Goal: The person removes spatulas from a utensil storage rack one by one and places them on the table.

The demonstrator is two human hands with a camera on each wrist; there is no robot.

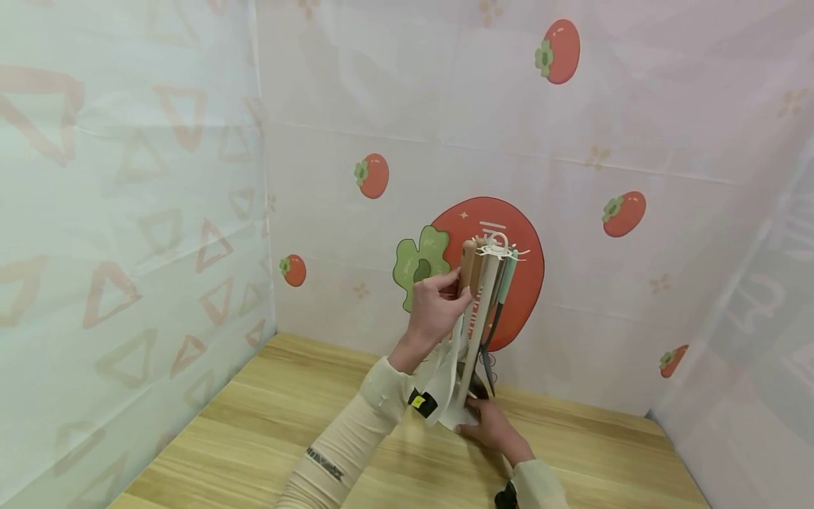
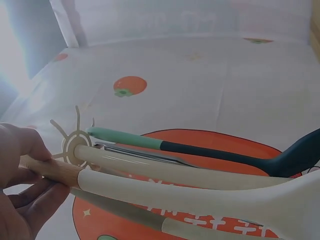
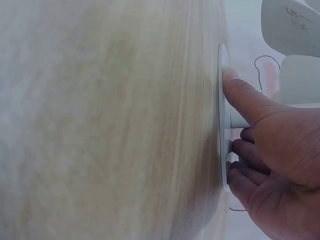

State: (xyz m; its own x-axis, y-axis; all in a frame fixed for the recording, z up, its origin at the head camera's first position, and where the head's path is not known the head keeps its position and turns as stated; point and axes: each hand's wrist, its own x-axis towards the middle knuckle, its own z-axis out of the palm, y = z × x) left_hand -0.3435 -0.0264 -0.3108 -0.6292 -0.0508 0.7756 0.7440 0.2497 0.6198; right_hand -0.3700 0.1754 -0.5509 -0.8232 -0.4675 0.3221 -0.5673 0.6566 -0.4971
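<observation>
A cream utensil stand [image 1: 481, 318] with a ring of hooks on top stands on the table, kitchen utensils hanging around its post. My left hand [image 1: 439, 304] pinches the wooden end of one utensil's handle [image 2: 65, 172] between thumb and fingers, close beside the hooks. That utensil has a white shaft [image 2: 130, 194] widening toward its lower end; its full head is cut off in the left wrist view. Low down, my right hand [image 1: 496, 428] grips the stand's round base [image 3: 222, 115], thumb at one edge and fingers curled by the post. A mint-handled utensil [image 2: 127, 137] with a dark head hangs behind.
The wood-grain table [image 1: 305, 410] meets a back wall sheet [image 1: 356, 85] printed with persimmons, right behind the stand. Another patterned sheet [image 1: 140, 212] closes the left side. White utensil heads [image 3: 295, 30] hang close above my right hand.
</observation>
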